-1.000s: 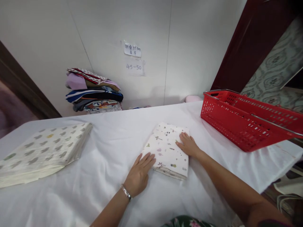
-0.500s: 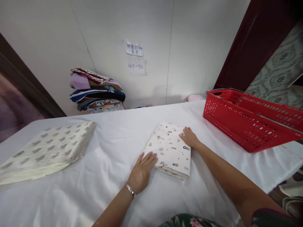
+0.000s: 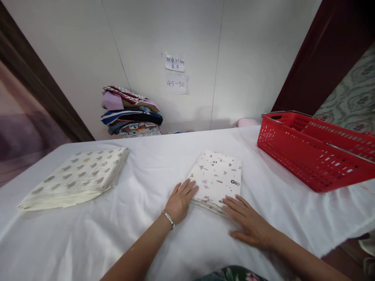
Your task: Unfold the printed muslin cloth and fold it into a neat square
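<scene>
A folded white cloth (image 3: pixel 216 175) with a small scattered print lies flat on the white-covered table (image 3: pixel 152 164). My left hand (image 3: pixel 181 199), a silver bracelet at its wrist, rests with outstretched fingers on the cloth's near left corner. At the near right corner, the fingertips of my right hand (image 3: pixel 247 220) touch the cloth; its fingers are extended and the thumb stands apart. Farther left lies a second folded cloth (image 3: pixel 79 175), cream with grey motifs, which neither hand touches.
A red perforated basket (image 3: pixel 310 152) with metal handles stands at the right. Behind the table's far edge is a stack of folded fabrics (image 3: pixel 131 111) against the wall. Two paper signs (image 3: pixel 175 74) are fixed to the wall. A brown curtain (image 3: pixel 43 74) hangs at the left.
My right hand has moved from the cloth's far right edge to its near right corner. My left hand stays at the near left corner. The whole view has shifted slightly.
</scene>
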A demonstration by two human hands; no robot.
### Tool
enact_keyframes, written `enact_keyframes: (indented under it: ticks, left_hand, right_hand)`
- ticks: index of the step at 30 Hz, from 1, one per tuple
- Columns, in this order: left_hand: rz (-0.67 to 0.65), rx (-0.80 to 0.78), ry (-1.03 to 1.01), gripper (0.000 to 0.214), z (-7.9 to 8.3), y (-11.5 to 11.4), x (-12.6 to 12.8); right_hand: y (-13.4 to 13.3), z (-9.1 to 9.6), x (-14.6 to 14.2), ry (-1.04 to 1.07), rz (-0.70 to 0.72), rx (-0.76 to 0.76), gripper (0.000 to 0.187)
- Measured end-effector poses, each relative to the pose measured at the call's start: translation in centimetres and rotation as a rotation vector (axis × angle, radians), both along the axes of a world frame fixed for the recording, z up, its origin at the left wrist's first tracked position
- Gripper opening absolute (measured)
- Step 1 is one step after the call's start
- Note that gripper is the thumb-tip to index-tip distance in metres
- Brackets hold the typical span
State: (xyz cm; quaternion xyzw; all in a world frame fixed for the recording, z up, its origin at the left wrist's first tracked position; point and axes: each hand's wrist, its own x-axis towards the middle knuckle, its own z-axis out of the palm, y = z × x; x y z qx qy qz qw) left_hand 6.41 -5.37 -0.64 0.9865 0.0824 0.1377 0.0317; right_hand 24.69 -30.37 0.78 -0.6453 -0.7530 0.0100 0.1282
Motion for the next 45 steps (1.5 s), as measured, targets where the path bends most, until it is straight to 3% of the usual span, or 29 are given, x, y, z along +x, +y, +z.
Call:
enact_keyframes:
  ticks: [6, 10, 14, 19, 23, 27, 32, 34, 37, 39, 45]
  left_hand:
    - [0.060, 0.015, 0.138, 0.066, 0.6, 0.8, 0.9]
    - [0.067, 0.035, 0.133, 0.055, 1.6, 2.4, 0.9]
    - [0.144, 0.084, 0.059, 0.049, 2.7, 6.2, -0.4]
    - [0.342, 0.031, 0.131, 0.053, 1.4, 9.6, -3.5]
    - [0.363, 0.017, 0.025, 0.057, 0.8, 8.0, -5.1]
    - [0.184, 0.004, -0.042, 0.063, 1.9, 3.0, -5.5]
    - [-0.071, -0.041, 0.005, 0.060, 2.5, -2.7, -5.0]
    - [-0.083, -0.044, -0.011, 0.055, 2.2, -3.5, -4.7]
    - [-0.069, -0.039, -0.063, 0.048, 1.7, -3.6, -4.2]
    - [-0.081, -0.022, -0.092, 0.040, 1.6, -3.5, -4.1]
    - [-0.104, 0.035, -0.122, 0.029, 1.6, -3.4, -3.8]
  right_hand:
    - [0.6, -2.0, -0.6, -0.129, -0.100, 0.093, 0.058]
    - [1.5, -2.0, -1.8, -0.140, -0.098, 0.131, 0.058]
    - [3.5, -0.8, -4.3, -0.079, 0.013, 0.069, 0.054]
    - [6.8, 0.0, -7.0, -0.021, 0.154, 0.019, 0.050]
    - [7.6, 0.1, -6.9, 0.008, 0.170, 0.044, 0.048]
    - [6.7, 0.3, -4.5, 0.047, 0.196, 0.109, 0.050]
    - [6.0, 0.6, 2.2, 0.119, -0.099, 0.259, 0.049]
    - [6.2, 0.6, 5.7, 0.220, -0.269, 0.287, 0.046]
    - [6.7, 0.5, 10.4, 0.572, -0.667, 0.267, 0.043]
    - [7.1, 0.5, 12.4, 0.772, -0.849, 0.210, 0.041]
    - [8.7, 0.0, 14.2, 0.886, -0.874, 0.063, 0.032]
